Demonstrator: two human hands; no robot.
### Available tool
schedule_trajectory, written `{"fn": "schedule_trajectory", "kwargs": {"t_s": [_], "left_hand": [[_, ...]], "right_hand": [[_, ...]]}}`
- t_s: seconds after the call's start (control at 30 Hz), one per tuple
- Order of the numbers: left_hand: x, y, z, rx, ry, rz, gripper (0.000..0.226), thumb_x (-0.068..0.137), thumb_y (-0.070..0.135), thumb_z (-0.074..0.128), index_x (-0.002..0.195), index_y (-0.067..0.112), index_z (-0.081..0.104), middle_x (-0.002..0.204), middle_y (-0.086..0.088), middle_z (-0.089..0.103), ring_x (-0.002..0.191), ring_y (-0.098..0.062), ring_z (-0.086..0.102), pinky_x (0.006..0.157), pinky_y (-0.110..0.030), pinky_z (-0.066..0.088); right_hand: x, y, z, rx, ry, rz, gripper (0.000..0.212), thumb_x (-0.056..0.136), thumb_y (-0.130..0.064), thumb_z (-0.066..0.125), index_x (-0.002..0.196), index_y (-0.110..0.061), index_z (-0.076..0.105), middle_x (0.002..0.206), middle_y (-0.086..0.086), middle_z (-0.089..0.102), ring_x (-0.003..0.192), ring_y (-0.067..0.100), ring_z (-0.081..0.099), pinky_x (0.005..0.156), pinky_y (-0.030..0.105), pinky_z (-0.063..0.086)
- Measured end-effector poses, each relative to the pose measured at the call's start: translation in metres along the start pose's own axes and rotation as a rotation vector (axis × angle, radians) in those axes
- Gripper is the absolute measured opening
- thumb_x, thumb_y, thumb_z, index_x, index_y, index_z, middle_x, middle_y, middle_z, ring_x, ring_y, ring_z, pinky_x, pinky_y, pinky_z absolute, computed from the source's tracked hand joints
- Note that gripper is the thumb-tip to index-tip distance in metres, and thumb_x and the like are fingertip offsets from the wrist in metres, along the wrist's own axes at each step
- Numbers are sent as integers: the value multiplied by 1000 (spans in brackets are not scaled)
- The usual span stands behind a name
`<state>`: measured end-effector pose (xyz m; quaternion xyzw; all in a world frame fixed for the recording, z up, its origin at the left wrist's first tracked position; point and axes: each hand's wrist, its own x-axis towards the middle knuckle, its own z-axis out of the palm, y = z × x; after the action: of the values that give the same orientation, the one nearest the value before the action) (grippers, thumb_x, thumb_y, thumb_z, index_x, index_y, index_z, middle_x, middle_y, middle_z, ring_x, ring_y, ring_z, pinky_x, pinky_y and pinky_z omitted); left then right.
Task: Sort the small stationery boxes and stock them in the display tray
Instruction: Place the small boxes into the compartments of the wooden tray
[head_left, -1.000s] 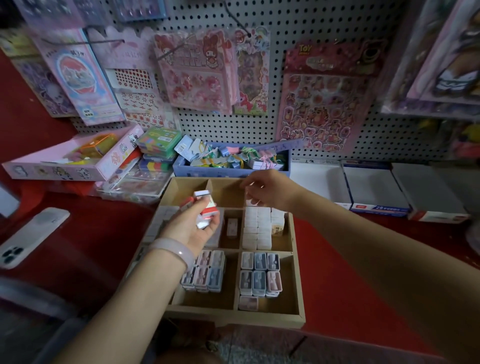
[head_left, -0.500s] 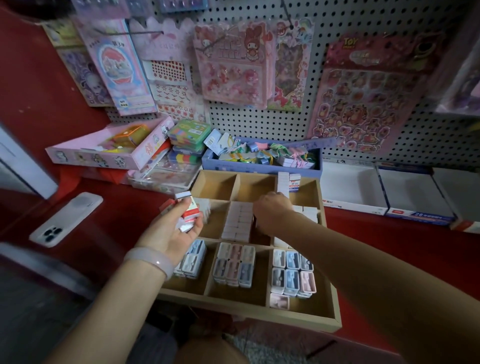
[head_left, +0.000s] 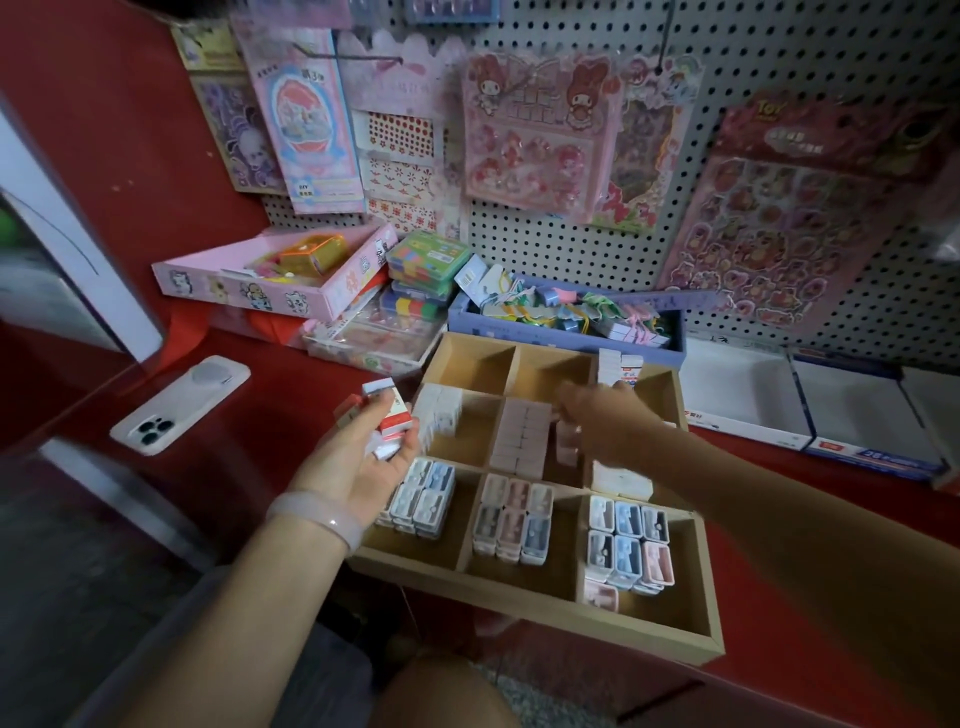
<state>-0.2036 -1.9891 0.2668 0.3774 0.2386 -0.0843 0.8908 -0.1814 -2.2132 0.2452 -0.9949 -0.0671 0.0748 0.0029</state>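
Leftmost, mid-frame, the left hand (head_left: 363, 457) cups several small boxes (head_left: 387, 410) beside the tray (head_left: 540, 618), while the right hand (head_left: 602, 421), blurred so its grip cannot be told, reaches over the tray's middle compartments.

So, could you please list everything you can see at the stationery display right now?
wooden display tray: one, tan, nine compartments, on the red counter
small plastic cases: several stacks, blue, pink and white, front three compartments
pale pink boxes: one block, middle compartment
red-and-white boxes: a few, standing in the back right compartment
blue bin: one, behind the tray, full of mixed clips
pink tray: one, back left
phone: one, white, left on the counter
sticker sheets: several, hanging on the pegboard
left hand: holds small red-and-white boxes
right hand: blurred, over the tray's middle row
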Motion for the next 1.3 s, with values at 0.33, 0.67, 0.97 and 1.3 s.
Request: {"fn": "schedule_trajectory", "kwargs": {"t_s": [0.33, 0.67, 0.97, 1.3], "left_hand": [[6, 12, -32, -58, -69, -90, 16, 94, 19, 53, 91, 3, 57, 91, -14, 57, 84, -21, 57, 56, -24, 57], [12, 15, -52, -74, -57, -90, 20, 94, 22, 54, 98, 2, 57, 93, -14, 59, 86, -20, 59, 56, -24, 57], [0, 9, -45, -47, -85, -108, 16, 93, 14, 52, 100, 1, 58, 93, -16, 62, 88, -24, 61, 65, -30, 59], [-6, -15, -9, 143, -174, -79, 10, 93, 10, 54, 97, 4, 60, 86, -11, 64, 78, -18, 60, 55, -22, 56]], "right_hand": [[38, -79, -13, 376, 146, -83, 18, 93, -18, 52, 107, -6, 54, 103, 15, 61, 92, 29, 57, 75, 36, 46], [59, -114, 27, 332, 152, 94, 26, 91, -11, 55, 115, -3, 48, 119, 17, 48, 102, 36, 56, 79, 37, 45], [50, -105, 0, 416, 174, 43, 19, 89, -14, 56, 105, -5, 62, 109, 14, 63, 98, 29, 59, 73, 28, 44], [5, -68, -38, 903, -91, -336, 21, 88, -16, 63, 101, 0, 64, 90, 7, 65, 79, 11, 59, 73, 20, 48]]}}
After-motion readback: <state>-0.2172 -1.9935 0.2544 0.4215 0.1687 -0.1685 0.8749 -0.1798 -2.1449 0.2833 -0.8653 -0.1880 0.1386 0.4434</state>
